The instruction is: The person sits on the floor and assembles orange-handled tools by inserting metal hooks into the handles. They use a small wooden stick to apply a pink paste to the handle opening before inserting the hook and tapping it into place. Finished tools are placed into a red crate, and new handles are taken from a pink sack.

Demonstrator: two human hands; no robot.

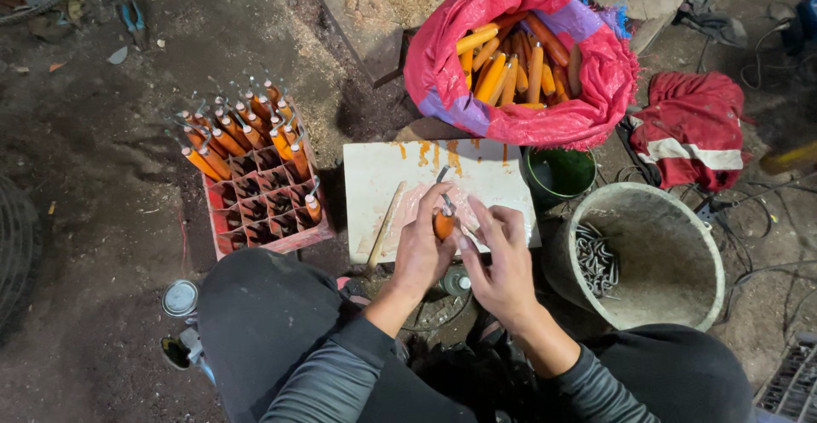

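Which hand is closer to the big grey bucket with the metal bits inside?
The right hand. It sits just left of the grey bucket, while the left hand, holding an orange handle, is farther left beyond it.

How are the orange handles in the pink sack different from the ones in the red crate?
The handles in the pink sack lie jumbled in a loose pile and look bare, with no metal showing. The handles in the red crate stand upright, one to a compartment, each with a metal piece sticking out of its top. The sack looks nearly full; the crate has many empty compartments. Both lots are orange and about the same shape.
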